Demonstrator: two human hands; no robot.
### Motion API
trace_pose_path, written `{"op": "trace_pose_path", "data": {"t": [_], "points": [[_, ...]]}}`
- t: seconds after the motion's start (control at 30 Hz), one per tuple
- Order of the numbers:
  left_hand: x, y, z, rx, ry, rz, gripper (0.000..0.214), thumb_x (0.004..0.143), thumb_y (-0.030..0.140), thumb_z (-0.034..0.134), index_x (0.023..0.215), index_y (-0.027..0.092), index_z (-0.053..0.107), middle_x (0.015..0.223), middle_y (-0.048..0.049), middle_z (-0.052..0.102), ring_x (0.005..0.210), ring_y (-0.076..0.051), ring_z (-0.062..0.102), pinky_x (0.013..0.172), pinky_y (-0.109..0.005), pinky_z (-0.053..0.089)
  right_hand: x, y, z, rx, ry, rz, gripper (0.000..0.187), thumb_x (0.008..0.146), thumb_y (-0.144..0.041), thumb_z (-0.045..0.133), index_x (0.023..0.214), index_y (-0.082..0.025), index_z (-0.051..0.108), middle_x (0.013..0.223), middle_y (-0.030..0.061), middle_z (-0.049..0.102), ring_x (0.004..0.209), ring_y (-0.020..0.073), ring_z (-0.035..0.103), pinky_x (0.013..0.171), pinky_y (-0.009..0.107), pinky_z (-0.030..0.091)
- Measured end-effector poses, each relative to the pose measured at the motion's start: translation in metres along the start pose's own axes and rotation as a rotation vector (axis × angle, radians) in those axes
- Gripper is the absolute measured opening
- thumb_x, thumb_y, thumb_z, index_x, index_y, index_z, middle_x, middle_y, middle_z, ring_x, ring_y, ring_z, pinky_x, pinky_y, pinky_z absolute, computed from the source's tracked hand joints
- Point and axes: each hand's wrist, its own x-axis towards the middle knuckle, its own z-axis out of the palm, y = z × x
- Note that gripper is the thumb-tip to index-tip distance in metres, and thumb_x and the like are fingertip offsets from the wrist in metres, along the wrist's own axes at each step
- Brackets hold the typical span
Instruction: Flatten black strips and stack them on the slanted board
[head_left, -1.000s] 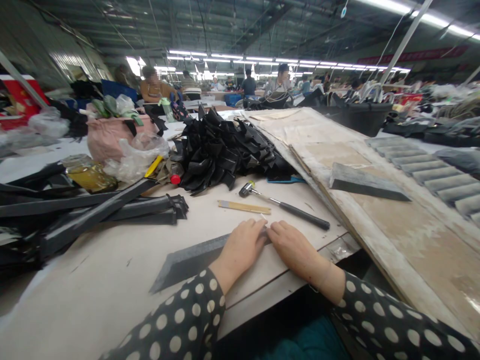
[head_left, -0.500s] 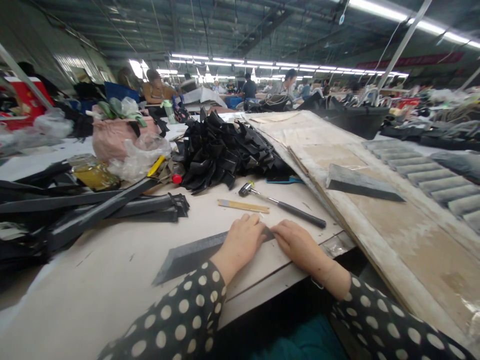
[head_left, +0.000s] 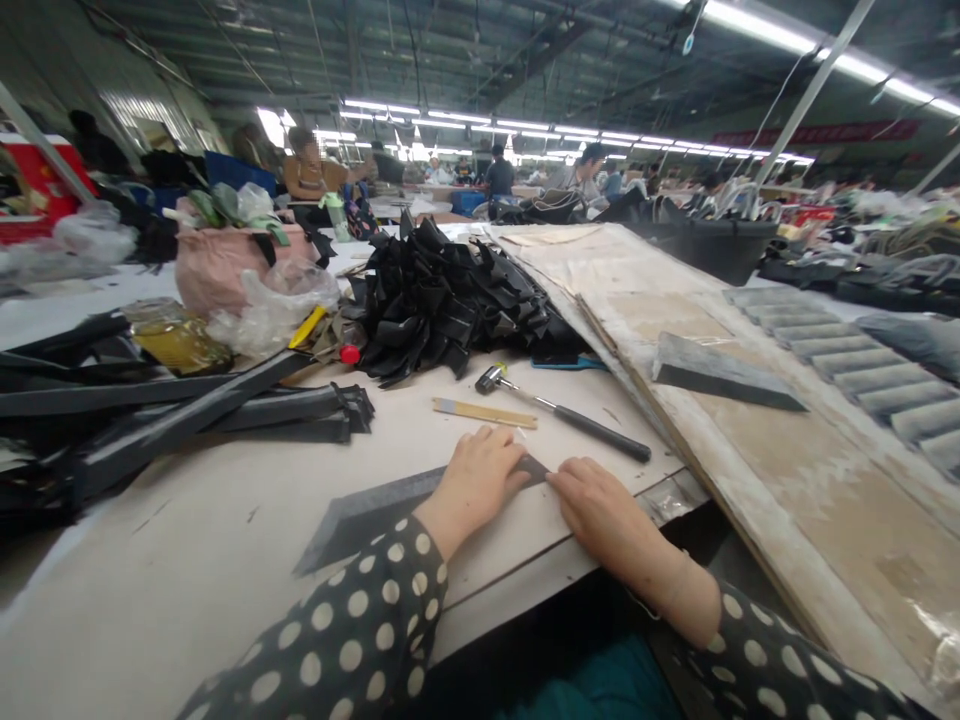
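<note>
Head view: your left hand (head_left: pixel 474 483) lies flat, fingers down, on the right end of a long dark grey strip (head_left: pixel 375 512) on the pale bench (head_left: pixel 210 560). Your right hand (head_left: pixel 600 510) rests just beside that end, fingertips at its pointed tip. Neither hand is closed around anything; both press with extended fingers. The strip is flat, narrow and matte charcoal, with angled ends and a lighter edge along its upper side; it runs from lower left up toward your hands, near the bench's front edge. Beyond your hands lie a thin wooden stick (head_left: pixel 484 412) and a small hammer (head_left: pixel 562 412) with a dark handle. Farther back sits a heap of black folded pieces (head_left: pixel 442 300); long black straps (head_left: pixel 187 420) lie at left. A similar grey strip (head_left: pixel 720 372) rests on the worn board (head_left: pixel 825 480) at right.
</note>
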Motion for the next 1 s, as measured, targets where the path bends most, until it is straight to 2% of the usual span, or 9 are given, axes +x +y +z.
{"op": "trace_pose_path", "data": {"t": [0.3,0.47,0.6,0.7,0.77,0.87,0.93,1.0], "points": [[0.001,-0.002,0.0,0.094,-0.003,-0.01,0.027,0.083,0.041,0.043,0.101,0.022,0.05,0.108,-0.0042,0.05,0.096,-0.023,0.045,0.078,-0.038,0.037,-0.005,0.011,0.006,0.232,0.076,0.078,0.023,0.079,-0.01,0.042,0.092,-0.016,0.06,0.086,0.0065,0.056,0.084,0.0182,0.051,0.078,0.033,0.041],[-0.001,0.001,0.0,0.149,0.028,-0.003,0.027,0.084,0.04,0.042,0.101,0.021,0.051,0.106,-0.0056,0.052,0.096,-0.025,0.045,0.079,-0.04,0.036,-0.007,0.023,0.007,0.402,0.079,0.102,0.019,0.082,-0.018,0.044,0.094,-0.017,0.058,0.084,0.0047,0.057,0.08,0.0155,0.053,0.073,0.029,0.043],[-0.002,-0.001,0.005,0.067,0.021,-0.031,0.031,0.084,0.039,0.043,0.11,0.022,0.046,0.114,-0.0054,0.05,0.099,-0.024,0.046,0.08,-0.039,0.037,-0.009,0.013,0.005,0.283,0.069,0.068,0.02,0.083,-0.015,0.043,0.094,-0.016,0.059,0.087,0.0067,0.057,0.083,0.0168,0.052,0.077,0.03,0.042],[-0.002,-0.004,0.008,0.006,0.04,-0.089,0.049,0.082,0.04,0.046,0.124,0.022,0.033,0.123,-0.0076,0.045,0.107,-0.024,0.043,0.085,-0.039,0.036,-0.004,0.003,-0.003,0.043,-0.004,0.05,0.017,0.082,-0.014,0.044,0.083,-0.014,0.06,0.081,0.0079,0.056,0.079,0.0198,0.051,0.072,0.032,0.041],[-0.002,-0.005,0.009,-0.03,0.054,-0.131,0.057,0.079,0.042,0.05,0.128,0.021,0.028,0.125,-0.0082,0.043,0.11,-0.024,0.041,0.087,-0.039,0.035,0.002,0.005,-0.009,-0.037,-0.054,0.021,0.02,0.083,-0.016,0.042,0.075,-0.014,0.06,0.078,0.0082,0.056,0.076,0.0202,0.051,0.069,0.032,0.04],[-0.002,-0.007,0.01,-0.079,0.052,-0.145,0.044,0.077,0.043,0.052,0.115,0.023,0.043,0.118,-0.0053,0.048,0.107,-0.024,0.043,0.086,-0.039,0.037,0.015,0.022,-0.015,0.131,-0.158,-0.001,0.027,0.085,-0.021,0.038,0.07,-0.016,0.06,0.076,0.0064,0.058,0.074,0.0174,0.053,0.07,0.029,0.04],[-0.003,-0.008,0.011,-0.112,0.068,-0.133,0.034,0.077,0.043,0.053,0.104,0.023,0.05,0.113,-0.0037,0.05,0.105,-0.023,0.044,0.086,-0.037,0.037,0.025,0.035,-0.015,0.313,-0.216,0.071,0.027,0.085,-0.026,0.039,0.075,-0.017,0.062,0.077,0.0048,0.061,0.074,0.0159,0.055,0.069,0.026,0.041],[-0.003,-0.008,0.013,-0.149,0.1,-0.13,0.033,0.075,0.042,0.055,0.101,0.023,0.05,0.11,-0.0032,0.051,0.103,-0.022,0.044,0.085,-0.036,0.037,0.034,0.043,-0.013,0.441,-0.218,0.144,0.026,0.083,-0.03,0.041,0.084,-0.017,0.063,0.083,0.004,0.064,0.077,0.0159,0.057,0.071,0.026,0.041]]}}
